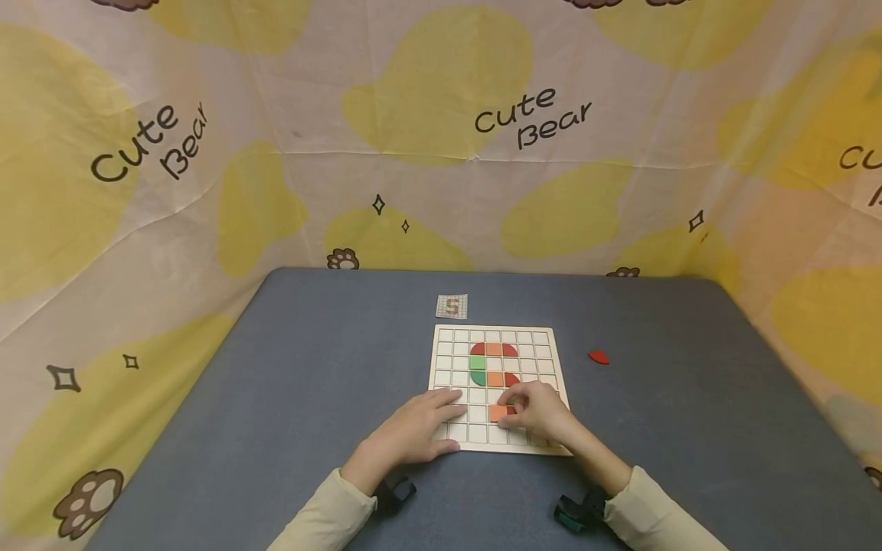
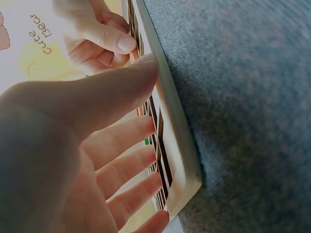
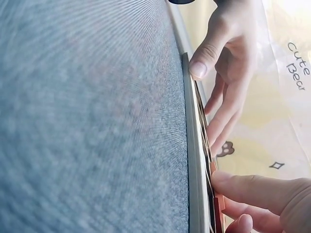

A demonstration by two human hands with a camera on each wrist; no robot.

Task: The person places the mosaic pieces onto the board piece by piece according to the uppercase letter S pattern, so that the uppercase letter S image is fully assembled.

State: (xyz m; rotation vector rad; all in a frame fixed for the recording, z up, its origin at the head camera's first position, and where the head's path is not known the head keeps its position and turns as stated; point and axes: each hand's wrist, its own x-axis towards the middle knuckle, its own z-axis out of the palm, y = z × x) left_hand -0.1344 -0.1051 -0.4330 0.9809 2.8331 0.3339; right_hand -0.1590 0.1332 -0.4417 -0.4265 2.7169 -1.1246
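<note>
A white gridded board (image 1: 455, 430) lies on the table with coloured tiles in its cells. My left hand (image 1: 413, 425) rests on its left part, fingers spread and straight, with the thumb at the near edge. The right hand (image 1: 540, 409) pinches an orange square tile (image 1: 498, 413) low on the grid; in the right wrist view the thumb touches this orange tile (image 3: 213, 168). Beside it a red tile (image 3: 218, 213) shows, partly hidden by the fingers. Farther up the board sit red quarter-round tiles (image 1: 478, 349), orange squares (image 1: 494, 349), a light green square (image 1: 478, 363) and a green quarter-round tile (image 1: 478, 377).
Behind the board lies a small pattern card (image 1: 452, 306) with an S-like figure on a grid. One loose red tile (image 1: 599, 357) lies right of the board. A blue-grey cloth (image 1: 331, 344) covers the table, and a printed curtain (image 1: 441, 138) hangs around it.
</note>
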